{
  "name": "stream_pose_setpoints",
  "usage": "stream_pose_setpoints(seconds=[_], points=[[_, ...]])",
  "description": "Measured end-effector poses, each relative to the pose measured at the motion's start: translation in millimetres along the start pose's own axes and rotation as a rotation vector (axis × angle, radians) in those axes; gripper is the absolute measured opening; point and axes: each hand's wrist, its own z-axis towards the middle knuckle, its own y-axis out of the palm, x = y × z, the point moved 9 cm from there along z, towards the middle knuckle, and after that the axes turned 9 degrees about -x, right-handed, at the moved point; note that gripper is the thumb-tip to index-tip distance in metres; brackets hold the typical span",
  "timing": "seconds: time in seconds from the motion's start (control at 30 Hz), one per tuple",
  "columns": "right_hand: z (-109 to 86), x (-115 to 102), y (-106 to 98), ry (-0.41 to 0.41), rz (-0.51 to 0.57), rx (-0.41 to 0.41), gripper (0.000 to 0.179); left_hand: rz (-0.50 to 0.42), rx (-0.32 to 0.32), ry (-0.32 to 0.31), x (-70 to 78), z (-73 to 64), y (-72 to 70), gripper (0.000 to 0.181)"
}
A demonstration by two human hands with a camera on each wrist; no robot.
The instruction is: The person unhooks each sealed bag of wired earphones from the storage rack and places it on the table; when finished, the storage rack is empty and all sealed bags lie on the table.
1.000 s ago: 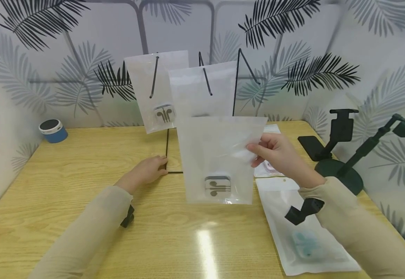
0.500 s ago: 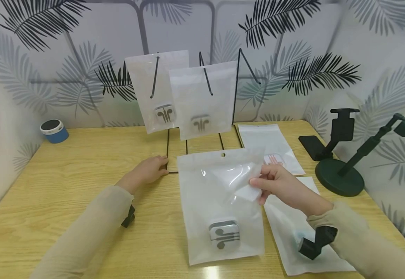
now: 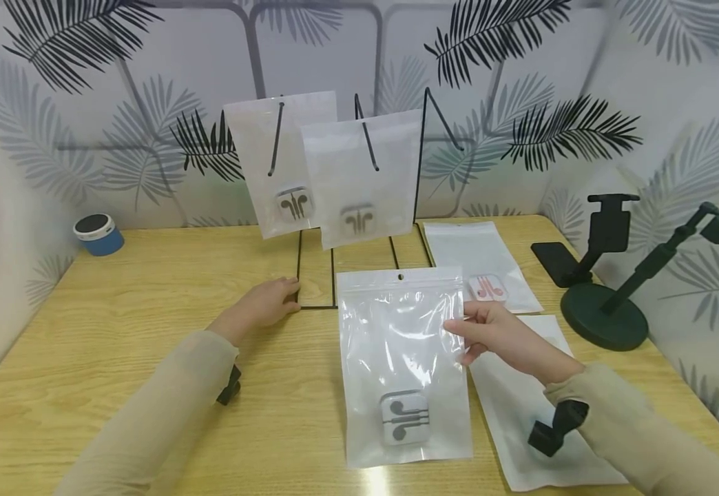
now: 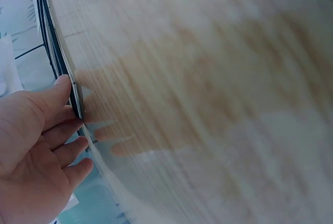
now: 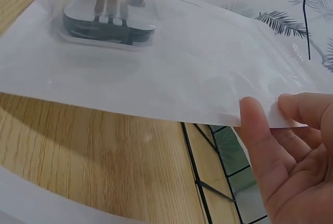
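My right hand (image 3: 494, 339) pinches the right edge of a white zip bag (image 3: 374, 351) between thumb and fingers. The bag faces up, its punched hole at the top. Boxed earphones (image 3: 405, 417) show through its lower part; in the right wrist view the earphone case (image 5: 109, 16) looks dark-wired. My left hand (image 3: 264, 303) grips the front left corner of a black wire rack (image 3: 317, 307); in the left wrist view its thumb and fingers close on the thin black rod (image 4: 76, 96). Two similar bags, a left one (image 3: 285, 158) and a front one (image 3: 366, 179), hang from the rack's hooks.
Right of the rack lies a bag with red earphones (image 3: 483, 255). Nearer, another white bag (image 3: 520, 406) lies partly under my right forearm. A dark green stand (image 3: 604, 317), a black phone (image 3: 553, 263) and a blue round speaker (image 3: 100, 238) stand towards the table's sides.
My right hand has brought the zip bag down and towards me, tipping it flatter, so the front hanging bag shows fully. The left hand stays on the rack.
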Motion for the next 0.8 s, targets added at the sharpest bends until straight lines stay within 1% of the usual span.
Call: stream_pose_setpoints(seconds=[0.1,0.2,0.27,0.43,0.63,0.7,0.8], points=[[3.3,8.4,-2.4,0.032,-0.004,-0.013,0.026,-0.001,-0.001,0.001,0.5,-0.4,-0.6,0.053],[6.9,14.9,-4.4,0.044,-0.016,-0.034,0.026,-0.002,-0.002,0.001,0.9,-0.8,-1.1,0.053],[9.4,19.0,-6.3,0.053,-0.047,-0.047,0.025,-0.002,-0.002,0.000,0.6,-0.6,-1.0,0.053],[15.0,33.2,-11.5,0.094,-0.167,-0.080,0.024,0.000,-0.007,-0.004,-0.6,-0.1,-0.2,0.053],[20.7,48.8,-5.8,0.138,-0.238,-0.153,0.025,-0.013,-0.013,-0.013,-0.5,-0.7,0.2,0.053],[22.2,52.1,-5.2,0.159,-0.266,-0.150,0.027,-0.006,-0.008,-0.009,-0.4,-0.3,0.1,0.053],[24.1,56.3,-6.9,0.195,-0.323,-0.125,0.030,0.002,-0.002,-0.001,-0.3,0.1,0.3,0.053]])
